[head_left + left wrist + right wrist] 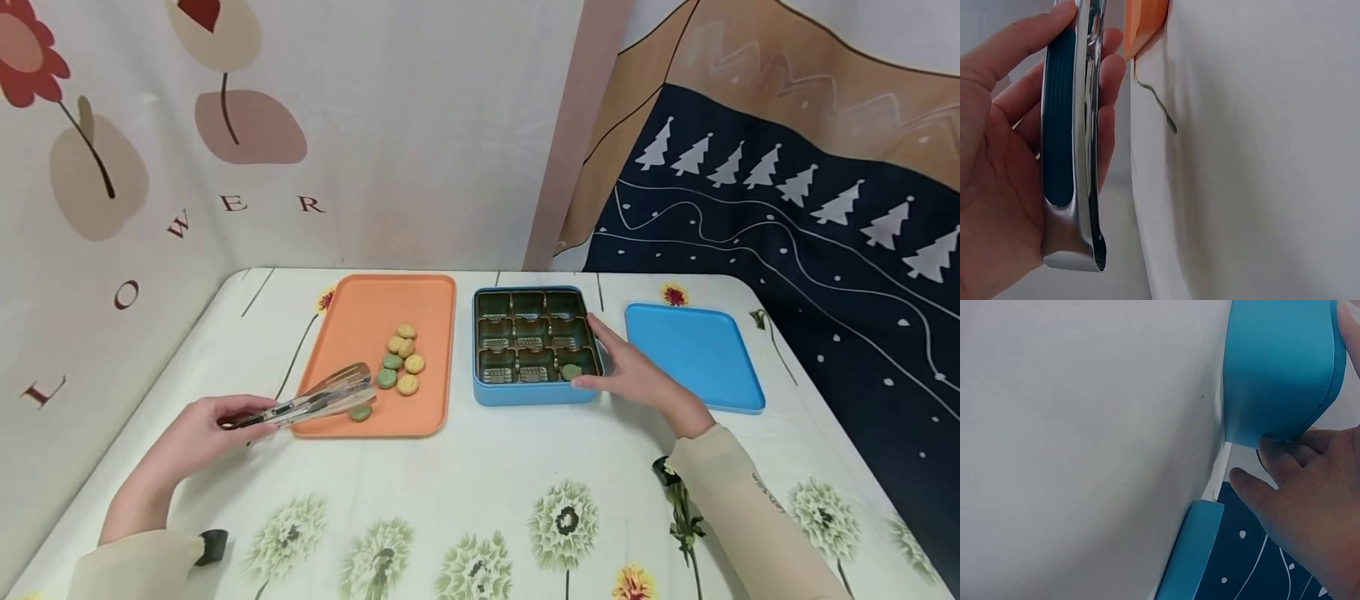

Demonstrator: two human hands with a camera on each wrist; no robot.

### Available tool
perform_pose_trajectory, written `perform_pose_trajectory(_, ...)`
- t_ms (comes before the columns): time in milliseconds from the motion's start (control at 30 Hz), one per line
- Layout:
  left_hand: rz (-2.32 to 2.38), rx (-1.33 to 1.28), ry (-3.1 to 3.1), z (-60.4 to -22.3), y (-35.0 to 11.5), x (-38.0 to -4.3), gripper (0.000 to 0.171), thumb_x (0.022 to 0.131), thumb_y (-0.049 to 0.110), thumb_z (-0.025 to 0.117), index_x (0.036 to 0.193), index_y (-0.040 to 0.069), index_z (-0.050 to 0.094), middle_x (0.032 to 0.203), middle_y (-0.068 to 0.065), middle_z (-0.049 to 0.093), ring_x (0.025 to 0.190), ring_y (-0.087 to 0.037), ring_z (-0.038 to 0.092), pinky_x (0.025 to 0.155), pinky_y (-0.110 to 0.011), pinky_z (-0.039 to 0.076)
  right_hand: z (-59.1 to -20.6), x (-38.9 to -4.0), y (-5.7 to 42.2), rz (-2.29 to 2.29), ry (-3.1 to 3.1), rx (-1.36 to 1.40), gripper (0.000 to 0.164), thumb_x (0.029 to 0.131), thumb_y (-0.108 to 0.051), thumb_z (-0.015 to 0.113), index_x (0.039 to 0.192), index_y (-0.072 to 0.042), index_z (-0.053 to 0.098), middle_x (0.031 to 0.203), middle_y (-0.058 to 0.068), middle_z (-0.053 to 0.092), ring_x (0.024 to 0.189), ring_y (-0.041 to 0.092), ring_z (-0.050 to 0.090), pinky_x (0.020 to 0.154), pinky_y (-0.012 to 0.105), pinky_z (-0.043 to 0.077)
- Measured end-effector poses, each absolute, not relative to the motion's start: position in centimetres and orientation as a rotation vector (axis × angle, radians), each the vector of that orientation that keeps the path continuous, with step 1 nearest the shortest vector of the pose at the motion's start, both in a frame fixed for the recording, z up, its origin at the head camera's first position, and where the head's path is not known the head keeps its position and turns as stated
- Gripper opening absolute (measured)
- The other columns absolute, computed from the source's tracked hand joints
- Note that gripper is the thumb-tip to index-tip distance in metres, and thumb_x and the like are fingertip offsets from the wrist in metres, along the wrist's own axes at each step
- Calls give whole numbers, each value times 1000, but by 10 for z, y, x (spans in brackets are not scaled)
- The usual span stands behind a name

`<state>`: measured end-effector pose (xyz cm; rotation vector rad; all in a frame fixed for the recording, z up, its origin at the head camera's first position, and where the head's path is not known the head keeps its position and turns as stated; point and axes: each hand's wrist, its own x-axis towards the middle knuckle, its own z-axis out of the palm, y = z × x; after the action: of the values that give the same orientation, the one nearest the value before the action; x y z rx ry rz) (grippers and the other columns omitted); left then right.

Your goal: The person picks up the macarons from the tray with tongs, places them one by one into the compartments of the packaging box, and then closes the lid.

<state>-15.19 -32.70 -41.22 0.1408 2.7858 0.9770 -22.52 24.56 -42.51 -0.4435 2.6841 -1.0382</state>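
My left hand (213, 429) holds metal tongs (318, 400) with dark grip panels (1060, 119). Their ends reach over the orange tray (352, 308), just above a green biscuit (360, 412); whether they touch it I cannot tell. Several yellow biscuits (408, 384) and two more green biscuits (386, 378) lie on the tray. My right hand (637, 371) holds the right side of the blue box (532, 395), thumb at the near corner and fingers along the side wall. Inside is a dark divided insert (532, 333); its near-right compartment contains a green biscuit (571, 372).
A flat blue lid (693, 354) lies on the table right of the box. The flower-print cloth (450, 492) covers the table. Printed curtains (420, 167) hang behind and at both sides.
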Motion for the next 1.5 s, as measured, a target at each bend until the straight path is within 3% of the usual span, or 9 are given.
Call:
perform_pose_trajectory(267,970,181,2770,-414,-334,-148,41,89,30,76,123,7,70,97,9,73,76,4,58,65,-21,50,-424,-226,245,-1049,2672,-434,110,87,-38,77,162,-15,0,169,11,2,154,42,10,116,67,21)
perform_pose_trajectory(500,919,237,2784,-418,-336,-147,39,88,29,77,121,7,71,106,-5,74,78,7,58,66,-21,51,-425,-226,245,-1042,2674,-436,110,87,-39,77,162,-15,-1,169,12,1,154,43,10,116,68,20)
perform_pose_trajectory(900,838,301,2852,-416,-330,-151,33,87,28,78,115,10,75,110,-12,75,87,20,54,71,-19,52,-426,-224,247,-1024,2683,-432,109,88,-39,76,162,-15,-1,169,13,2,153,45,10,115,68,22)
perform_pose_trajectory(1500,878,280,2874,-411,-324,-153,33,88,25,76,117,10,74,107,-12,75,70,4,56,59,-22,48,-424,-223,247,-1042,2674,-450,111,87,-44,76,162,-13,1,169,14,2,153,45,11,116,68,21)
